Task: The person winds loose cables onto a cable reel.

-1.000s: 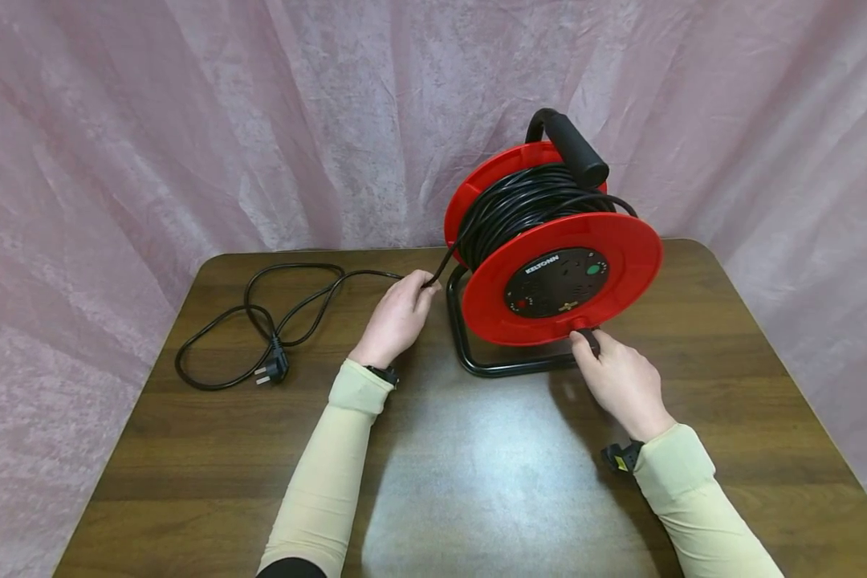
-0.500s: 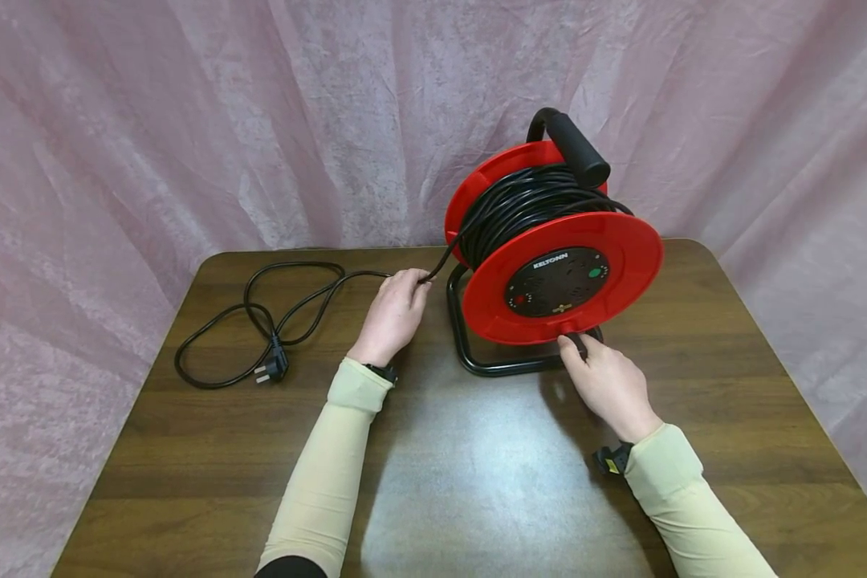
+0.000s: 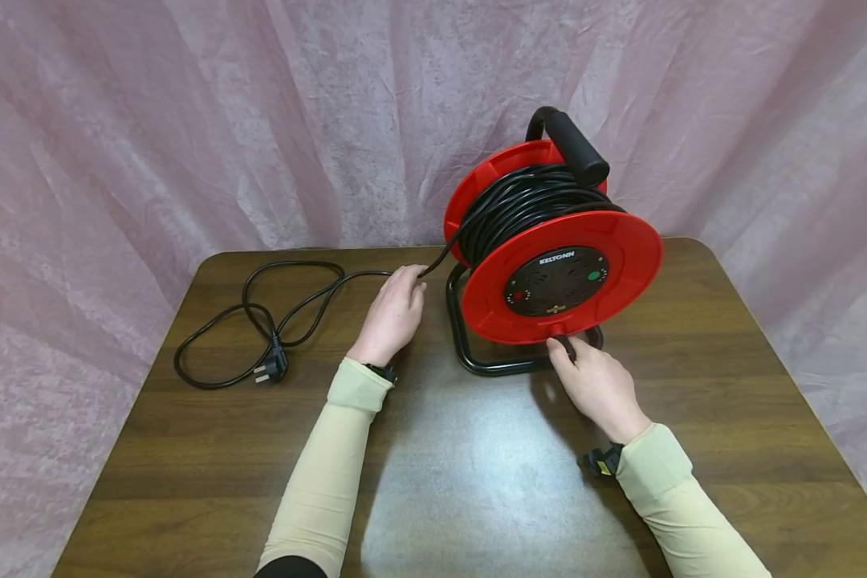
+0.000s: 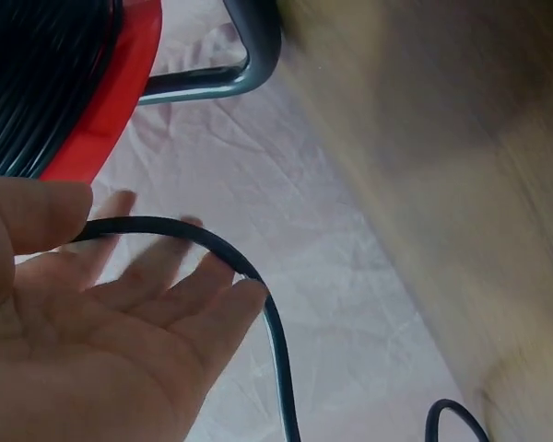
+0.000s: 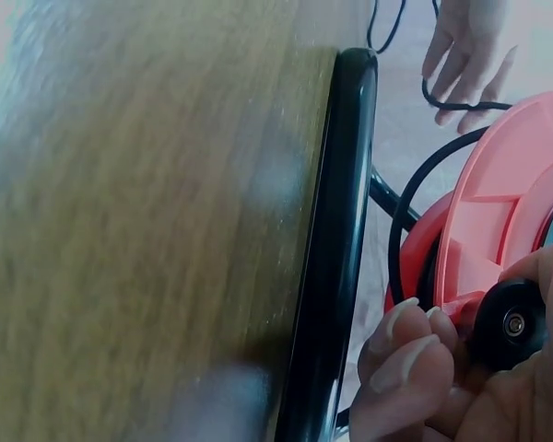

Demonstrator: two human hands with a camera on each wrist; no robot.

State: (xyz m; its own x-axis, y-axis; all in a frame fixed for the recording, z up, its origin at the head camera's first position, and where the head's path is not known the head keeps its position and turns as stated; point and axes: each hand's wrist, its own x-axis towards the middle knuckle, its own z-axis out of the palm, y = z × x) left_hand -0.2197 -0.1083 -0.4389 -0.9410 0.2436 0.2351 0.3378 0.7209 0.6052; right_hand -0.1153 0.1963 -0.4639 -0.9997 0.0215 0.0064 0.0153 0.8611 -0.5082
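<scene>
A red cable reel [image 3: 621, 257] stands on its black tubular frame [image 3: 497, 368], with black cable wound thickly between its two discs. My right hand [image 3: 597, 391] grips the black crank knob [image 5: 510, 324] at the lower edge of the front disc, thumb and curled fingers around it. To the left of the reel, my left hand [image 3: 392, 315] holds the cable [image 4: 223, 249] lightly, the thumb over it and the fingers loosely bent beneath. From there the cable slopes up onto the drum on one side. On the other it runs left to a plug [image 3: 272, 365].
The loose cable [image 3: 217, 315] lies in crossing loops on the wooden table [image 3: 188, 466] at the left. Atop the reel rises a black carry handle [image 3: 576, 148]. A pink curtain [image 3: 332, 120] hangs close behind the table's back edge.
The right hand and crank knob have swung left along the bottom, turning the front disc clockwise. A raised turn of cable at the drum's right now lies lower. The left hand has shifted slightly left.
</scene>
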